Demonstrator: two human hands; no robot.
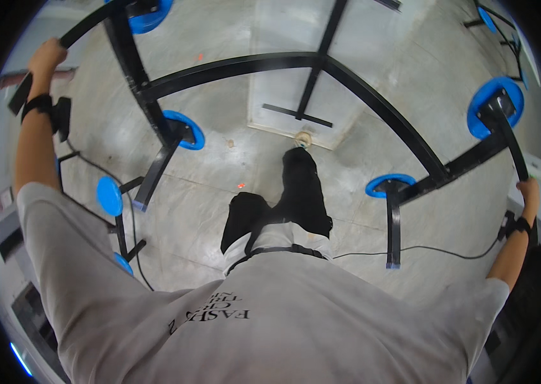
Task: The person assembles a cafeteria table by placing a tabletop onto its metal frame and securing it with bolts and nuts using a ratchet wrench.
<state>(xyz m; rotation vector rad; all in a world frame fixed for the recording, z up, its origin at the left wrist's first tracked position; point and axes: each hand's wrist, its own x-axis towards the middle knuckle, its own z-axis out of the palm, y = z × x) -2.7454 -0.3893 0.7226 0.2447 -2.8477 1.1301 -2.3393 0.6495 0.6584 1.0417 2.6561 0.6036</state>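
Observation:
A large black metal frame [238, 66] of square tubing spans the view in front of me, with round blue discs like stool seats fixed to its arms. My left hand [48, 54] is closed round a curved black bar at the upper left. At the far right, my right hand [527, 189] grips the lower end of another curved bar, beside a blue seat [475, 118]. Two more blue seats, the left inner one [197, 137] and the right inner one [376, 184], sit near the frame's lower legs. Both arms are spread wide.
Below left stands another black frame with a blue seat [109, 196]. Dark cables, one on the left [120, 185] and one on the right [443, 248], trail over the grey concrete floor [194, 224]. More blue-seated frames [486, 20] appear at the upper right.

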